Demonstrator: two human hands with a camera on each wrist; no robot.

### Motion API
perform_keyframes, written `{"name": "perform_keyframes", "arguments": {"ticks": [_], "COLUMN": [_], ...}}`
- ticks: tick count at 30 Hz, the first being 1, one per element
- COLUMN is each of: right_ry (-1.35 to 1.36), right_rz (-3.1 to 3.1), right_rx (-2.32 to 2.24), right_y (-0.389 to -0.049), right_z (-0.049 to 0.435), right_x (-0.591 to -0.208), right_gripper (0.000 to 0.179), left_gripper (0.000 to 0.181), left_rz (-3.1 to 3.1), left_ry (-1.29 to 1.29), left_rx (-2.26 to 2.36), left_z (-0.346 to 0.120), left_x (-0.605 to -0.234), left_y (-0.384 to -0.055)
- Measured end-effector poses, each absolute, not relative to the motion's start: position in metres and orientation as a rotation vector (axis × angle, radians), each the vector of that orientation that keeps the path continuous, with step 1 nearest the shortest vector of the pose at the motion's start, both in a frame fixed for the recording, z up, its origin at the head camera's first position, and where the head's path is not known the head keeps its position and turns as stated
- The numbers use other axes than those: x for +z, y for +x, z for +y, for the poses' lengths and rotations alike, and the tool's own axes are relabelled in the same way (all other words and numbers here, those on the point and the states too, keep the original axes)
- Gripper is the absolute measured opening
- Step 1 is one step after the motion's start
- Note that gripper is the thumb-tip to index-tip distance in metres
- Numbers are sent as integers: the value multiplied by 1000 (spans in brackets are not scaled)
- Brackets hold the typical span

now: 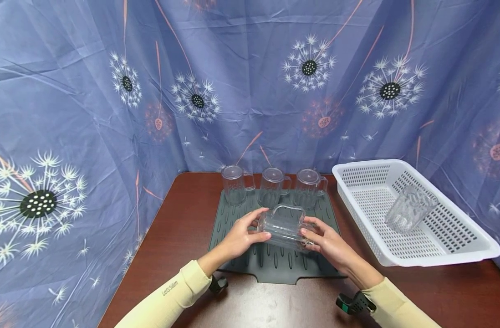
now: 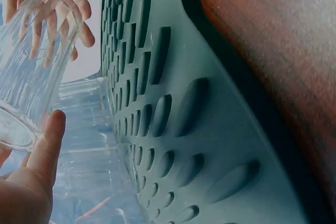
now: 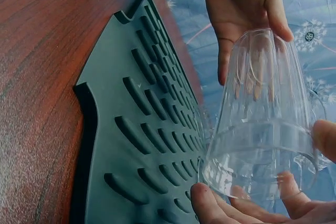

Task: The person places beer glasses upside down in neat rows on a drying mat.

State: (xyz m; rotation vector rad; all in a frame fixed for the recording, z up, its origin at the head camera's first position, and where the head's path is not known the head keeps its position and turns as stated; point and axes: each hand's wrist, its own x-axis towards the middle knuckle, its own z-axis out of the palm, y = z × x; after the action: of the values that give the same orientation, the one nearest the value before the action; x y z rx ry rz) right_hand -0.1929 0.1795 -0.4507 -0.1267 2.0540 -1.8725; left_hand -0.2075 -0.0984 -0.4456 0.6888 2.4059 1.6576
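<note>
A clear, ribbed plastic mug (image 1: pixel 279 228) lies sideways in the air between both hands, above the dark green drying mat (image 1: pixel 270 269). Its handle points up and away from the person. My left hand (image 1: pixel 239 234) grips the left end, thumb on the near side. At the other end, my right hand (image 1: pixel 328 241) holds the mug around its wide rim. In the right wrist view the rim of the mug (image 3: pixel 262 129) sits among the right fingers. The left wrist view shows the left thumb (image 2: pixel 50 142) against the mug's near end.
Three similar clear mugs, a left one (image 1: pixel 235 187), a middle one (image 1: pixel 270 189) and a right one (image 1: pixel 307 189), stand in a row along the mat's back edge. To the right, a white perforated basket (image 1: pixel 356 218) holds another clear mug (image 1: pixel 410 209), tilted. A patterned blue curtain (image 1: pixel 246 91) hangs behind.
</note>
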Motion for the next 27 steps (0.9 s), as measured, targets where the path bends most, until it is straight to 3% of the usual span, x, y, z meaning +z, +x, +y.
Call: {"name": "perform_keyframes", "arguments": {"ticks": [27], "right_ry": [-541], "right_rz": [2403], "right_rx": [-1433], "right_y": [-185], "right_z": [200], "right_x": [-435], "right_gripper": [43], "left_gripper": [68], "left_rz": [2671], "left_ry": [811], "left_rx": [1357], "left_z": [-128], "left_x": [-424], "left_y": [-212]}}
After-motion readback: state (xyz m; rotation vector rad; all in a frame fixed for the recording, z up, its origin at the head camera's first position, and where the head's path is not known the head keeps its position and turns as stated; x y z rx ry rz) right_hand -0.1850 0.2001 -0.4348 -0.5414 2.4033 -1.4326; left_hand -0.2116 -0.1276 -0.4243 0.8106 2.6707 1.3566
